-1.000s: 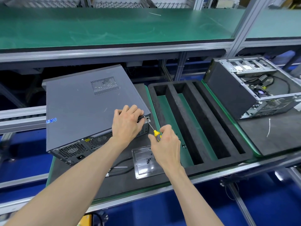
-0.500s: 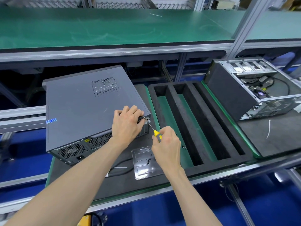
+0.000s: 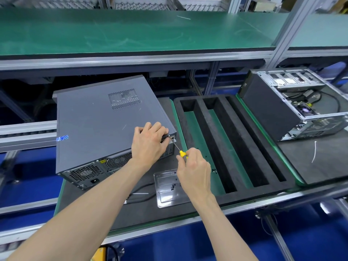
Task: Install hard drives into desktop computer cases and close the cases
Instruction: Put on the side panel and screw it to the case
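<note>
At the rear corner of the closed grey case (image 3: pixel 105 127), the left hand (image 3: pixel 148 146) curls over the panel edge, bracing it, while the right hand (image 3: pixel 194 170) pinches a yellow-handled screwdriver (image 3: pixel 178 148), tip on the corner screw. This lid is on and being fastened; by my reckoning nearly done. Over to the right, the second case (image 3: pixel 293 104) lies open, side panel off, so that one is left to close

Closed grey computer case (image 3: pixel 105 125) lies on its side, side panel up, rear vents facing viewer. Open case (image 3: pixel 293 106) lies well right of it, interior exposed.
</note>
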The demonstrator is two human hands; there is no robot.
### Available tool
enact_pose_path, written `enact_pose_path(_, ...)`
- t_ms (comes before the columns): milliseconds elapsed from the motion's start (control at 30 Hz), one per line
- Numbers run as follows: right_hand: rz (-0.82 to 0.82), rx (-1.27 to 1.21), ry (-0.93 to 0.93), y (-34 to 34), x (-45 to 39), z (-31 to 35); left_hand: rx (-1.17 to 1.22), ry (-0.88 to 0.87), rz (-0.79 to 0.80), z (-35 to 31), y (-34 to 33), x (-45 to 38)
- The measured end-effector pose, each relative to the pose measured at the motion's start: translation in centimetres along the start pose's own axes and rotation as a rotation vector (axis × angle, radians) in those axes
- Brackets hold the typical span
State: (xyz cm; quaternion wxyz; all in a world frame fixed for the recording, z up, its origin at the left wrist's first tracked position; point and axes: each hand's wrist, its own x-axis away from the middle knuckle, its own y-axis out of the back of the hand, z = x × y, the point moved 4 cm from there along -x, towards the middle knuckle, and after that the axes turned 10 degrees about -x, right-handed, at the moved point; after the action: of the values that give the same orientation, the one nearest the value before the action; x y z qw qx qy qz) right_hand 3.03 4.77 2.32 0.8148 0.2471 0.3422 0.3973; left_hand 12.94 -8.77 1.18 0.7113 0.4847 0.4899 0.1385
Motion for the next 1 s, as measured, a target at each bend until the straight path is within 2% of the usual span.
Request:
enact_pose_path(67, 0.009, 0.008, -0.059, -0.3, -0.1, -0.3, 0.0, 0.0, -0.007, 0.1, -0.1, 0.0)
enact_pose_path(167, 0.085, -0.208, -0.379, -1.0, -0.7, -1.8, -0.003, -0.003, -0.017, 0.0, -0.2, 0.1)
enact_pose_path(200, 0.089, -0.26, -0.43, -1.0, -0.8, -2.0, 0.0, -0.006, -0.017, 0.1, -0.2, 0.1)
enact_pose_path(267, 0.096, -0.258, -0.365, -0.4, -1.0, -1.7, 0.004, -0.011, -0.011, 0.1, -0.3, 0.1)
enact_pose_path(400, 0.105, 0.012, -0.048, -0.2, -0.6, -0.4, 0.006, -0.013, -0.019, 0.1, -0.5, 0.1)
enact_pose_path(433, 0.084, -0.012, -0.069, -0.5, -0.4, -0.5, 0.006, -0.013, -0.02, 0.1, -0.5, 0.1)
enact_pose_path(467, 0.072, -0.111, -0.163, -0.6, -0.4, -0.8, 0.005, -0.012, -0.019, 0.1, -0.5, 0.1)
enact_pose_path(567, 0.053, -0.669, -0.682, -1.2, -0.5, -2.4, 0.006, -0.002, -0.004, 0.1, -0.4, 0.1)
enact_pose_path(600, 0.074, -0.722, -0.74, -1.3, -0.4, -2.6, 0.011, 0.0, 0.01, 0.1, -0.2, 0.1)
enact_pose_path(733, 0.144, -0.478, -0.494, -0.8, -1.1, -1.9, 0.06, -0.043, 0.12, 0.4, 0.4, 0.1)
enact_pose_path(867, 0.296, -0.38, -0.408, -1.5, 0.1, -2.6, 0.193, -0.146, 0.285, 1.8, 1.2, 1.5)
enact_pose_path(1000, 0.451, -0.347, -0.367, -3.4, 2.4, -2.9, 0.306, -0.236, 0.172, 4.1, 3.6, 6.7)
